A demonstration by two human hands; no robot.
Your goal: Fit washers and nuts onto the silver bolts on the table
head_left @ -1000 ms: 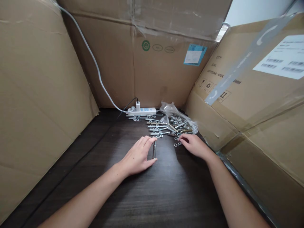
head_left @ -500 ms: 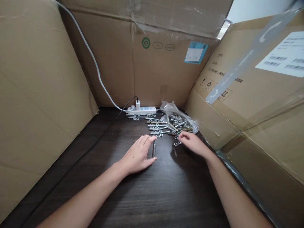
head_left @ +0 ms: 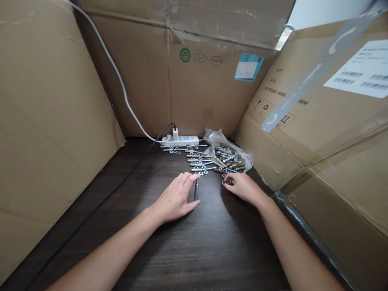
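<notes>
My left hand (head_left: 173,197) grips a metal anchor bolt (head_left: 197,190) by its ends, fingers at the far end and thumb at the near end. To the right, my right hand (head_left: 244,186) has its thumb and index finger pinched at a small washer (head_left: 224,183) on the dark table; the fingertips partly cover it. Another small ring or nut (head_left: 229,182) shows inside the curl of that hand. Beyond both hands lie rows of bolts (head_left: 201,164) with loose washers and nuts (head_left: 205,172) among them.
A clear plastic bag (head_left: 216,137) spills a heap of bolts (head_left: 227,155) at the back right. Beside it sits a white power strip (head_left: 182,140) with a plugged-in charger. A black cable (head_left: 113,188) crosses the table's left side. Cardboard boxes (head_left: 145,81) wall in the left, back and right.
My right hand has shifted slightly left and down, its fingertips now at the washer that lay uncovered before. My left hand keeps its hold on the bolt in the same place.
</notes>
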